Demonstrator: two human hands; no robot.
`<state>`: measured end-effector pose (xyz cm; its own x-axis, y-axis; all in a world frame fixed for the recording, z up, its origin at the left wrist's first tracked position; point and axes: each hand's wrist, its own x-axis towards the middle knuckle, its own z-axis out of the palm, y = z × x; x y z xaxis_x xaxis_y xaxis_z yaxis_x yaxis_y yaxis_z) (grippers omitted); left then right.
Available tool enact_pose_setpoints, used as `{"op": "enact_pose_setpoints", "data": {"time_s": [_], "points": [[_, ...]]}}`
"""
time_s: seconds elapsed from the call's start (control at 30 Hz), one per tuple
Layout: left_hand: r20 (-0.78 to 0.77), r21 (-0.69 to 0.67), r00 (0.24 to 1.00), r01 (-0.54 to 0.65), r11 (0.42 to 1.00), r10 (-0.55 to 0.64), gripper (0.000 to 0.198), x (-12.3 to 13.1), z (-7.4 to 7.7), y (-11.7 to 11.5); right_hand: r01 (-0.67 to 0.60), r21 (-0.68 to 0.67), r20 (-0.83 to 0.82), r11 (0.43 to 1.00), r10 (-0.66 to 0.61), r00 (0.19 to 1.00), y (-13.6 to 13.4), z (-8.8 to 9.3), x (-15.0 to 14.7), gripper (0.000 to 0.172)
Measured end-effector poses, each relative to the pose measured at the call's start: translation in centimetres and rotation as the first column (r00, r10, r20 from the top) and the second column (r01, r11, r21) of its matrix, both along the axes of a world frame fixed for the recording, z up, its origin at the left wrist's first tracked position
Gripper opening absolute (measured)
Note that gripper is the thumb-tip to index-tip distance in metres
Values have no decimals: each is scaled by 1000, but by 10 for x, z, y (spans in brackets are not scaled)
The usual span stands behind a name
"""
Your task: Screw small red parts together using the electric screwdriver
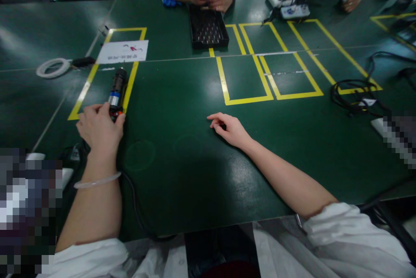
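My left hand [100,128] is closed around the near end of a black electric screwdriver [117,87] with a blue and a silver band. The tool lies on the green table, its thin tip pointing away from me, inside a yellow-taped rectangle. A white printed sheet [121,51] lies just beyond the tip. Over the middle of the table, my right hand [230,129] holds nothing; its index finger is stretched out and the other fingers are loosely bent. A black cable [134,200] runs beside my left forearm.
Across the table [169,109], a person's hands work over a black tray [209,28] of small upright pieces. Another person sits at the far right near a white power strip [295,11]. A coiled black cable [351,96] lies right; a white coil [53,68] lies left.
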<state>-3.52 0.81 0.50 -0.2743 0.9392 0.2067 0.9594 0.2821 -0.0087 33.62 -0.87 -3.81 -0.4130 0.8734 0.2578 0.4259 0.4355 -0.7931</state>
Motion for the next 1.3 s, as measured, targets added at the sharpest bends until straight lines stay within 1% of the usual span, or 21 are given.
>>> {"op": "enact_pose_setpoints", "data": {"time_s": [0.1, 0.23, 0.3, 0.4, 0.5, 0.57, 0.6, 0.63, 0.67, 0.7, 0.73, 0.77, 0.8, 0.83, 0.9, 0.97, 1.0, 1.07, 1.13, 1.23, 1.3], "points": [[18, 59, 1000, 17, 998, -18, 55, 3, -3, -2, 5, -4, -2, 1000, -5, 1000, 0, 0, 0, 31], [37, 62, 999, -19, 998, 17, 48, 4, -6, -1, 7, -11, -5, 1000, -7, 1000, 0, 0, 0, 32], [55, 57, 998, -18, 998, 15, 45, 5, -6, -1, 6, -9, -4, 1000, -6, 1000, 1, 0, 0, 32], [62, 61, 998, -19, 998, 16, 43, 5, -4, -2, 0, -5, 0, 1000, 0, 1000, 1, -2, 0, 32], [52, 91, 998, -44, 995, 39, 47, 8, 2, -3, 1, 2, -3, 1000, -1, 1000, 2, -3, 0, 31], [87, 165, 996, -7, 986, -7, 49, 16, 7, -2, 3, 4, -5, 1000, -3, 1000, 2, -3, 0, 31], [143, 203, 987, 37, 979, -67, 49, 24, 9, -2, 3, 3, -5, 1000, -3, 1000, 2, -3, 0, 31], [237, 232, 960, 92, 968, -148, 48, 34, 10, -1, 3, 0, -4, 1000, -3, 1000, 2, -3, 0, 31], [369, 243, 899, 149, 958, -234, 47, 47, 11, 0, 2, -4, -4, 1000, -2, 1000, 3, -3, 0, 31], [518, 233, 799, 211, 949, -305, 45, 62, 12, 1, 1, -8, -7, 1000, -1, 1000, 3, -3, 0, 31], [665, 210, 663, 276, 938, -344, 44, 79, 12, 1, -1, -13, -13, 1000, 1, 1000, 3, -3, 1, 30], [782, 170, 525, 340, 925, -336, 44, 96, 12, 1, -2, -20, -23, 1000, 2, 1000, 3, -3, 1, 30], [853, 120, 425, 408, 905, -304, 44, 112, 11, 1, -4, -30, -41, 1000, 3, 999, 2, -3, 1, 29], [897, 79, 347, 481, 873, -273, 46, 128, 10, 0, -9, -46, -67, 999, 6, 998, 2, -3, 1, 27], [947, 27, 240, 605, 796, -215, 53, 152, 8, -3, -42, -89, -137, 995, 30, 990, 2, -2, 1, 25], [971, 22, 161, 681, 732, -178, 61, 167, 3, -6, -108, -123, -202, 986, 82, 976, 1, -1, 1, 25], [978, 26, 131, 701, 712, -165, 62, 171, 0, -8, -140, -130, -221, 981, 109, 969, 1, -1, 0, 24], [984, 35, 96, 715, 698, -148, 63, 174, -5, -9, -180, -134, -235, 975, 145, 961, 0, 1, 0, 20], [990, 37, 76, 689, 724, -122, 60, 174, -11, -10, -181, -140, -238, 973, 144, 960, 0, 1, 0, 16], [999, 19, 29, 619, 785, -46, 49, 171, -16, -10, -153, -144, -251, 978, 113, 961, 0, 1, -1, 16], [1000, 10, 4, 601, 799, -15, 40, 169, -18, -10, -128, -136, -257, 982, 90, 962, 0, 0, -1, 17]]}}
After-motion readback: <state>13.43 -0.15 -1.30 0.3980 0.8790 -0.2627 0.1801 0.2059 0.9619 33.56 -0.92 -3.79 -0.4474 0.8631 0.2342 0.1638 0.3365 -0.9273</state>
